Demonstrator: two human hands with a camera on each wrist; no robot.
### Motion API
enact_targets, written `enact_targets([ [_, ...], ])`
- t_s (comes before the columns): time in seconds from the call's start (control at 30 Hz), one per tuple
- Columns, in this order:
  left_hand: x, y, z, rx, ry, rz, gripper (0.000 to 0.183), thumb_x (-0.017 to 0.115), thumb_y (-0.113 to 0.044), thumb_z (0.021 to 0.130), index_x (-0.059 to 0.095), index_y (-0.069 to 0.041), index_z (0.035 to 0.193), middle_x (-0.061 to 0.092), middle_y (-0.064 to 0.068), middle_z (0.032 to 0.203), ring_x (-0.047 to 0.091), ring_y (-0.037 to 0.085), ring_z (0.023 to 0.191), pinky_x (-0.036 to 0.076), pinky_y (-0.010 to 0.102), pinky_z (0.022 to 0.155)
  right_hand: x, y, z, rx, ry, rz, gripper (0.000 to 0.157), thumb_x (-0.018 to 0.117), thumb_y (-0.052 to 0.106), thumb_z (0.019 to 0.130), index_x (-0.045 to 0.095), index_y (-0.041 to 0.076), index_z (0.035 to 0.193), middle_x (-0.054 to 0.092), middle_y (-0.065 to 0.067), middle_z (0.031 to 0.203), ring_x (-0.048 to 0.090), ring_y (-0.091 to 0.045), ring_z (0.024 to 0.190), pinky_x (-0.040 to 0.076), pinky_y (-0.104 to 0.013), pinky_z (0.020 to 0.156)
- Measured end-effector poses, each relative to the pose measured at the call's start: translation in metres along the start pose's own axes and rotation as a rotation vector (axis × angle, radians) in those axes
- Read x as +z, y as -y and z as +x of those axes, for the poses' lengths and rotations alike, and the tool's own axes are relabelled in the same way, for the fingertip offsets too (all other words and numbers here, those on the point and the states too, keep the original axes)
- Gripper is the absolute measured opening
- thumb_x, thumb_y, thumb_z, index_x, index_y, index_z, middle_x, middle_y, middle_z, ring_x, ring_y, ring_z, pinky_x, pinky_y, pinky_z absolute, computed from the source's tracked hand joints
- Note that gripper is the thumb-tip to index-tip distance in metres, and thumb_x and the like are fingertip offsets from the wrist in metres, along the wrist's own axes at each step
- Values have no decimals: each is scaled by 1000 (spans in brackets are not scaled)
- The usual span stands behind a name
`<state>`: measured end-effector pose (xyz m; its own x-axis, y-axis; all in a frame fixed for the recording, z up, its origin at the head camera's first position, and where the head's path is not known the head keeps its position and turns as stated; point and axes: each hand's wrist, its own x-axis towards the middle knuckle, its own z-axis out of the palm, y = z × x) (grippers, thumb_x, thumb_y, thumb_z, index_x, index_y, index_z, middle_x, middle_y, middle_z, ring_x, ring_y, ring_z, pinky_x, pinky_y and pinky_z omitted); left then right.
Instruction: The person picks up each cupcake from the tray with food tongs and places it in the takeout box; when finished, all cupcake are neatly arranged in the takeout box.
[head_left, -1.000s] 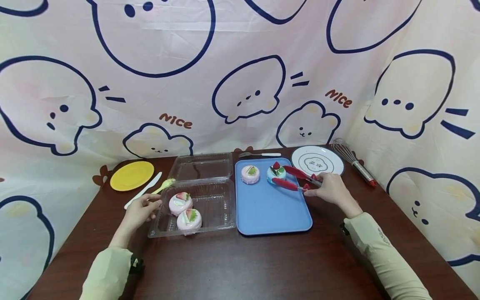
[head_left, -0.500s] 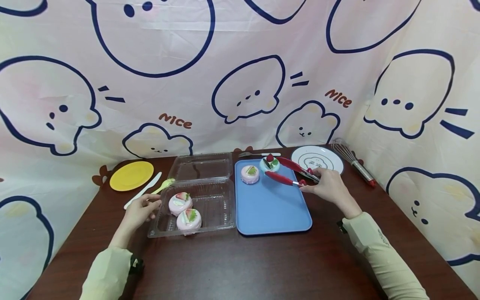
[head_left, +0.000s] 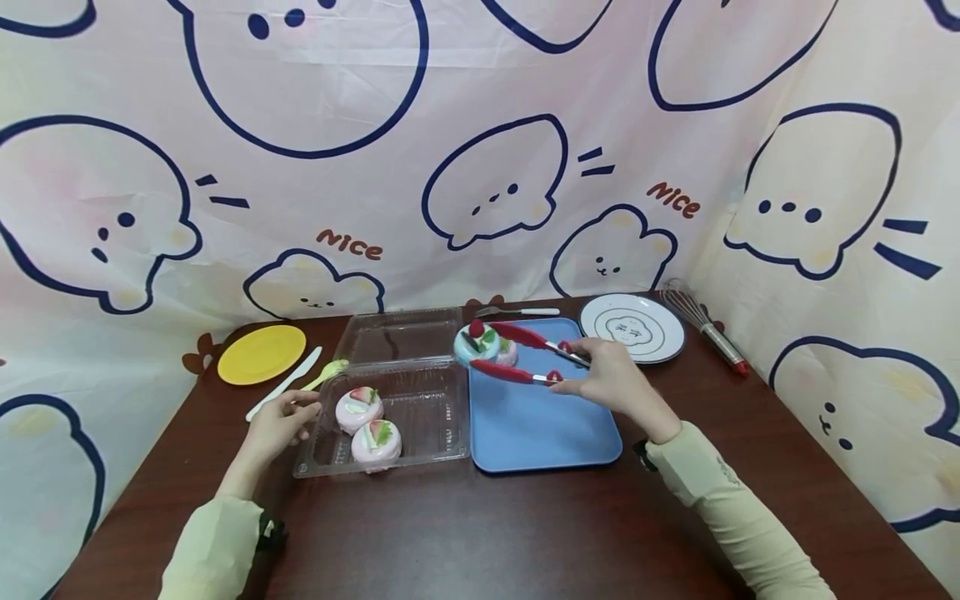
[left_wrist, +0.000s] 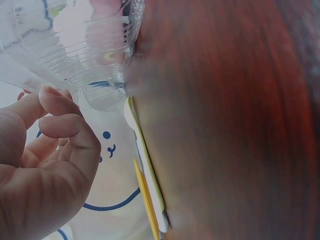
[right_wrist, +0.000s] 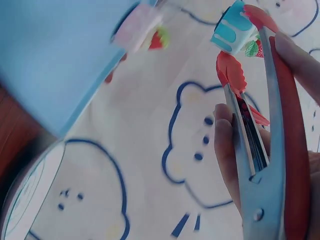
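In the head view my right hand [head_left: 611, 379] grips red-tipped metal tongs [right_wrist: 287, 125]. Between the tong tips a small blue cake [head_left: 476, 345], topped with a red berry, is held in the air. It hangs over the left edge of the blue tray [head_left: 543, 425] and partly hides a pink cake [head_left: 507, 353]. My left hand [head_left: 282, 423] pinches the left rim of the clear plastic box [left_wrist: 100, 65], whose lid lies folded back. Inside the box sit two pink cakes, one [head_left: 359, 410] behind the other [head_left: 377, 442], both with strawberry tops.
Left of the box lie a yellow plate [head_left: 262, 354], a white knife [head_left: 285, 383] and a yellow-green utensil [head_left: 330, 372]. A fork [head_left: 517, 312] lies behind the tray. On the right are a white plate [head_left: 632, 328] and a whisk [head_left: 707, 329]. A printed curtain [head_left: 465, 83] stands behind.
My right hand has lifted the blue cake off the tray with the tongs and carried it left, in front of the tray's pink cake. My left hand stays at the box rim.
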<state>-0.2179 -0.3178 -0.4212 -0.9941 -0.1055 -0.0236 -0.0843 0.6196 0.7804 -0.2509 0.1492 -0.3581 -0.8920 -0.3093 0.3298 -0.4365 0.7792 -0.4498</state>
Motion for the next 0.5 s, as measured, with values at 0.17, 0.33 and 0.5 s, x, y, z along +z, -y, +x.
enact_targets([
  [0.17, 0, 0, 0, -3, -10, -2, 40, 53, -26, 91, 49, 1, 121, 54, 10, 75, 52, 15, 56, 45, 28, 54, 21, 19, 7, -53, 37, 3, 62, 81, 39, 62, 63, 2, 108, 65, -8, 99, 56, -17, 82, 48, -36, 75],
  [0.33, 0, 0, 0, -3, -13, -2, 40, 54, -25, 91, 50, 1, 121, 54, 8, 73, 52, 15, 55, 45, 28, 54, 42, 36, 13, -139, 38, 26, 58, 82, 39, 60, 66, 3, 102, 65, -3, 87, 51, -13, 70, 44, -28, 62],
  [0.5, 0, 1, 0, 4, -10, 3, 40, 54, -26, 91, 50, 2, 120, 54, 9, 73, 52, 15, 56, 45, 28, 54, 58, 47, 15, -177, 63, 21, 58, 83, 42, 58, 66, 6, 101, 65, 0, 83, 50, -9, 65, 42, -24, 57],
])
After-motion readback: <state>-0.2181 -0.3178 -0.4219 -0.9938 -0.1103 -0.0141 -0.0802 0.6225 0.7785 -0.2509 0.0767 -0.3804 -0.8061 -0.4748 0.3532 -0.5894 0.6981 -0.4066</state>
